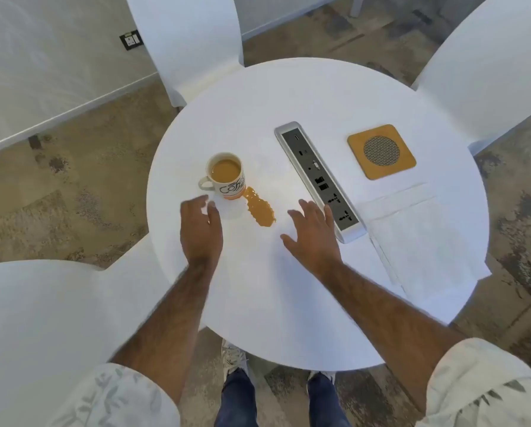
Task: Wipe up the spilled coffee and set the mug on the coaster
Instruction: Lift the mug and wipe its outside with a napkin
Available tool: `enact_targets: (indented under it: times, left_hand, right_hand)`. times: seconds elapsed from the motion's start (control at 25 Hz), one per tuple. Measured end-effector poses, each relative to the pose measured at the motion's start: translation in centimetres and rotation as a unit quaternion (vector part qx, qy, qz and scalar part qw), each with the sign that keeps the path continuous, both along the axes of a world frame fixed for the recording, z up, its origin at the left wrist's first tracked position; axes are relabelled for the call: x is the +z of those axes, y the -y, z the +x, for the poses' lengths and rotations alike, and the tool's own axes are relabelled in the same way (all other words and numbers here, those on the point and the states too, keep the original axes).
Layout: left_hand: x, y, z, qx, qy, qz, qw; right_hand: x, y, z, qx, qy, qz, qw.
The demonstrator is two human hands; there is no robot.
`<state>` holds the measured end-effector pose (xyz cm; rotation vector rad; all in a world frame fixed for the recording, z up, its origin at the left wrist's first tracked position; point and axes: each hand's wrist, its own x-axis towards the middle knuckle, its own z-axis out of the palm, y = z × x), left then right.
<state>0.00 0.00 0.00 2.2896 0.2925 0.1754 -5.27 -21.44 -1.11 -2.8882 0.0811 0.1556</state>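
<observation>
One mug stands upright on the round desk, on its left part, nearly full of milky coffee. One spill runs from the mug's base toward the near edge, a narrow tan puddle touching the mug's foot. The left hand hovers just below the mug with fingers spread, holding nothing; the right hand hovers just right of the spill, open too and empty. Nothing looks wiped yet, so I judge the task is at its start. The next move calls for a wipe: napkins lie on the desk's right side, well apart from the spill; how many I cannot tell. One coaster waits beyond the one socket strip, bare. Three white chairs ring the desk.
</observation>
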Motion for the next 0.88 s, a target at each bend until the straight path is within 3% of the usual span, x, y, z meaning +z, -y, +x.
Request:
enact_targets:
  times: [0.12,0.28,0.44,0.88]
  left_hand:
    - [0.6,-0.6,3.4,0.08,0.017,-0.074,0.994]
    - [-0.9,-1.7,6.8,0.065,-0.017,-0.152,0.986]
    - [-1.5,-1.5,8.6,0.065,-0.068,-0.176,0.98]
    - [-3.1,-2.4,11.0,-0.003,-0.144,-0.236,0.961]
  right_hand:
    - [0.5,-1.4,3.9,-0.014,-0.005,0.072,0.997]
    - [1.4,-3.7,8.0,-0.025,-0.036,0.161,0.986]
    - [1.7,-5.6,11.1,-0.03,-0.071,0.211,0.974]
    - [-0.8,-7.8,14.6,-0.061,-0.063,0.371,0.924]
